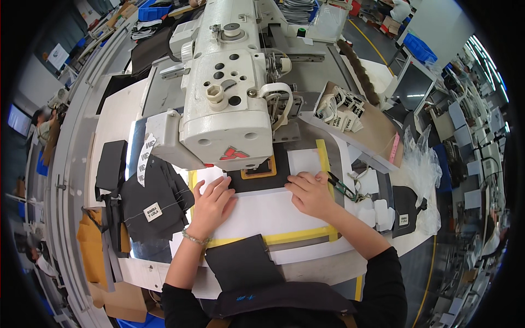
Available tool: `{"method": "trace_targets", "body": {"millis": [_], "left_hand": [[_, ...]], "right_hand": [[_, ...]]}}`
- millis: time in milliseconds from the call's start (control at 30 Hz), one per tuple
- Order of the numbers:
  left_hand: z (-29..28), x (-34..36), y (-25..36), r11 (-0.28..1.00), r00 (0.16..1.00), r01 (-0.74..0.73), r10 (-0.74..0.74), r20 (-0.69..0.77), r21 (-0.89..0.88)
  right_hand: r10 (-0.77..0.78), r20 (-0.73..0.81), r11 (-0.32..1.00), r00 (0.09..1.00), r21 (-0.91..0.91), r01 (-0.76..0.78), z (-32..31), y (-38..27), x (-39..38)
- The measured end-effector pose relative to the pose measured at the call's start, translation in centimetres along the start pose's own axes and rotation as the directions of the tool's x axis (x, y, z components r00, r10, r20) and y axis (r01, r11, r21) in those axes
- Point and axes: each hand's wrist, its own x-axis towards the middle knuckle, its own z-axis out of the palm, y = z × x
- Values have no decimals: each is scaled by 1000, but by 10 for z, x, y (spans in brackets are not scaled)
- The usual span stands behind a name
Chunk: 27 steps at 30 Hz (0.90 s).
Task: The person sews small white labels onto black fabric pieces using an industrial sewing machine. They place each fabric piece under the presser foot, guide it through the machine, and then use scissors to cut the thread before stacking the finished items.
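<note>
Under the head of a large white industrial sewing machine [224, 109] lies a black fabric piece [257, 185], with a yellow-edged frame [260, 171] pressed on it. My left hand [213, 203], a beaded bracelet at its wrist, rests at the fabric's left edge with the fingers spread. At the opposite edge, my right hand [310, 192] lies with fingertips touching the fabric, the fingers slightly bent and apart. Neither hand grips anything. Beneath is a white sheet [251, 214] bordered with yellow tape [298, 235]. Small snips [340, 185] lie right of my right hand.
Stacked black pieces [156, 191], the top one carrying a white label [152, 212], lie at left. Cut labels [344, 109] fill a tray at right, near a clear plastic bag [424, 164]. A black panel [243, 263] hangs over the near edge. Another labelled black piece [405, 208] lies right.
</note>
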Motion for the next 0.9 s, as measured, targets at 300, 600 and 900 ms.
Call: {"method": "trace_targets", "body": {"millis": [300,600,900], "left_hand": [[1,-1,-1,1000,1000,-3,3,18,31],[1,1,1,997,1000,-27,26,14,69],[-2,-1,2,997,998,-21,16,62,77]], "right_hand": [[91,8,996,996,25,-91,-4,-1,10],[149,78,981,986,-138,-138,9,6,21],[107,58,992,993,-69,-103,6,8,14]]}}
